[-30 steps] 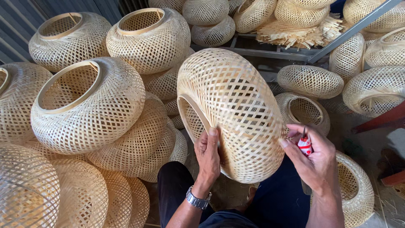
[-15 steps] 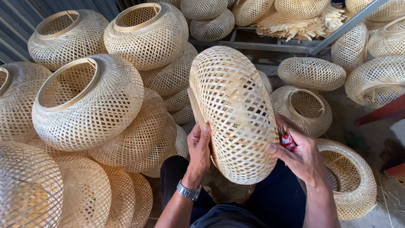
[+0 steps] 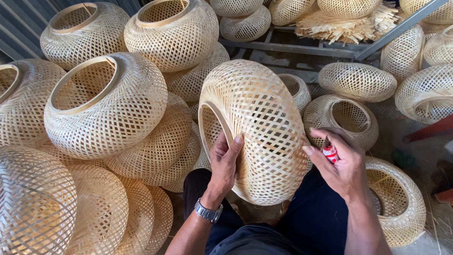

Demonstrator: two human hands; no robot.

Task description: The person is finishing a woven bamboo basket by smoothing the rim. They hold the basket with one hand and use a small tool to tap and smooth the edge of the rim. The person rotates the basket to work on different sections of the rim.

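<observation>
Left grip (image 3: 225, 158) lies flat and spread against the rim of the woven shade (image 3: 255, 130), fingers pointing up along the ring of its opening, thumb tucked at the lower edge. Right grip (image 3: 340, 165) presses a forefinger tip to the shade's outer weave while the other fingers curl shut on a small red-and-white tool (image 3: 329, 152). Both hands carry the shade on its side over the person's lap, opening turned left, above dark trousers (image 3: 311, 222). A metal watch (image 3: 208, 212) sits on the left wrist.

To the left a heap of like shades (image 3: 106, 106) rises, some with their round openings facing up, others stacked on their sides in the near corner. More shades (image 3: 351, 115) lie on the ground to the right, one (image 3: 398, 203) just beside the right forearm. A bundle of bamboo strips (image 3: 344, 23) rests on a grey metal frame (image 3: 302, 47) at the top.
</observation>
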